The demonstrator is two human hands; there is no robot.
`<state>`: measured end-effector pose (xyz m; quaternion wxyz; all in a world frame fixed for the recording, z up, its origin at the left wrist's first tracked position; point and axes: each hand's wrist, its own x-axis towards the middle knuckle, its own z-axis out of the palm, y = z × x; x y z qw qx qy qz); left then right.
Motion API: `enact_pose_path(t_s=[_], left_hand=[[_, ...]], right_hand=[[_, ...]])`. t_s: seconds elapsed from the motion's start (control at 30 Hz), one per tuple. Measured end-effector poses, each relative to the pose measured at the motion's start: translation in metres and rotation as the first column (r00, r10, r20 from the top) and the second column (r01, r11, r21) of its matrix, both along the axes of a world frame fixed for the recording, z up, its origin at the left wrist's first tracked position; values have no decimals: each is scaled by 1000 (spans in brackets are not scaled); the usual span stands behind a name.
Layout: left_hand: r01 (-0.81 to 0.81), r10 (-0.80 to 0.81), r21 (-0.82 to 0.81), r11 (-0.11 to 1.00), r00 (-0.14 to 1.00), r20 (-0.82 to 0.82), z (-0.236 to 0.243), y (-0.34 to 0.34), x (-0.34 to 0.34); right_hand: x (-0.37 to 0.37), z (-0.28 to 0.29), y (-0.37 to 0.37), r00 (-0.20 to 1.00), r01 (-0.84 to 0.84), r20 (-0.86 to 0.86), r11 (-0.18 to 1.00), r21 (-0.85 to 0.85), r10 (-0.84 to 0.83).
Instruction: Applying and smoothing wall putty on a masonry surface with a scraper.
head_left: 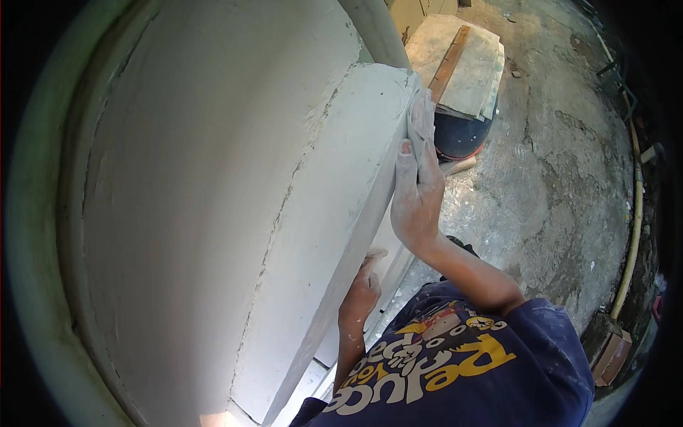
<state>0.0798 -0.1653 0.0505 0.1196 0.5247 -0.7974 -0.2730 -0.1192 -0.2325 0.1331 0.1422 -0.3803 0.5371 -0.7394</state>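
A tall white plastered surface with a projecting ledge (320, 192) fills the left and middle of the head view. My right hand (418, 192), coated in pale dust, presses against the ledge's upper right edge. Its thumb lies along the near side, and the fingers close around a pale, folded-looking piece that I cannot make out. Lower down, my left hand (363, 288) is beside the underside of the same ledge. Its dusty fingers are curled around something pale and indistinct, partly hidden by the edge.
Beyond the ledge, a dark round tub (462, 135) carries a pale board (455, 64) with a brown wooden strip (449, 64) on it. Rough concrete floor (541, 178) stretches right. A long pipe (633, 220) and a cardboard box (612, 357) lie along the far right.
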Motion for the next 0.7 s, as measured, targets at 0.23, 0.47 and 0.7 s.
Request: enact_pose_path(t_s=[0.23,0.47,0.7], left_hand=[[39,-38,-84,996,999,16,-13,1,-5],[44,-52,-197,979,998,-36,-31,-2,-1],[16,-12,-136,991,1000,26,-11,0,-12]], right_hand=[[-9,-9,18,979,-122,-145,984,128,140],[16,-19,40,956,-106,-281,993,-54,87],[-35,11,-12,975,-184,121,983,-11,184]])
